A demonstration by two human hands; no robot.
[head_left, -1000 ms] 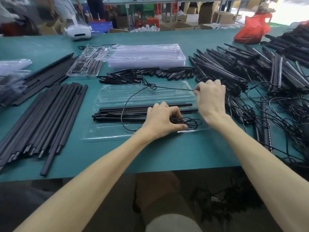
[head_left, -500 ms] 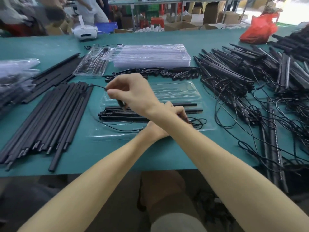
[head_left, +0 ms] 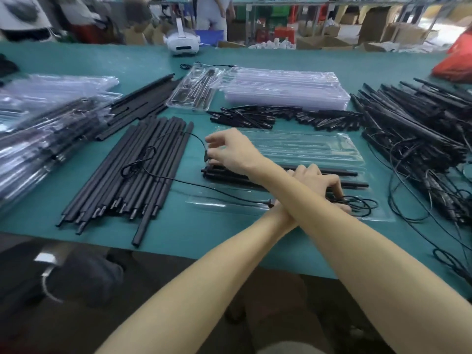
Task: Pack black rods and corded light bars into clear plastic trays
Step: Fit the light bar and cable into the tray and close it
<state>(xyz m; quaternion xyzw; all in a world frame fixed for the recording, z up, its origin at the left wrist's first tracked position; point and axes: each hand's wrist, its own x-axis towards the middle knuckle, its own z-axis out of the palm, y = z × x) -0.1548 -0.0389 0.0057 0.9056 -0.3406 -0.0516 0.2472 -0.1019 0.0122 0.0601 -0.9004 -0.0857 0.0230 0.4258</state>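
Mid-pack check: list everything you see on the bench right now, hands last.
open tray: one, clear, table centre front.
packed bars: a few, black, lying in that tray.
cord: one, black, looping left over the rod bundle.
rod bundle: many, black, left of the tray.
short pieces: many, black, behind the tray.
tray stack: one stack, clear, further back.
corded light bars: many, black, tangled right.
bagged bundles: several, clear wrap, far left.
headset: one, white, far edge.
table: one, green.
right hand: crossed left, pinching the cord.
left hand: beneath right forearm, holding the cord's coil.
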